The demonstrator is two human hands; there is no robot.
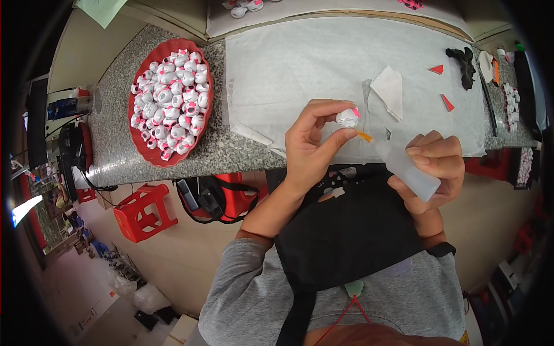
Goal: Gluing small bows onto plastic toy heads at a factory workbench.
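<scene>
My left hand [314,144] pinches a small white figurine head [347,119] with a pink patch between thumb and fingertips, above the paper-covered worktop. Wrapped around a translucent white squeeze bottle [407,168], my right hand [440,167] tilts it so that its neck points up and left. A slim orange tip [365,136] shows between the bottle's neck and my left thumb, just below the head. Whether that tip touches the head, I cannot tell. To the left, a red scalloped tray [134,130] is heaped with many similar white and pink heads.
White paper [288,63] covers much of the speckled stone counter [109,138]. On it lie a folded white scrap [388,92], red triangular pieces [448,102] and a crumpled black cloth [463,66]. Below the counter at left stands a red plastic stool [141,213].
</scene>
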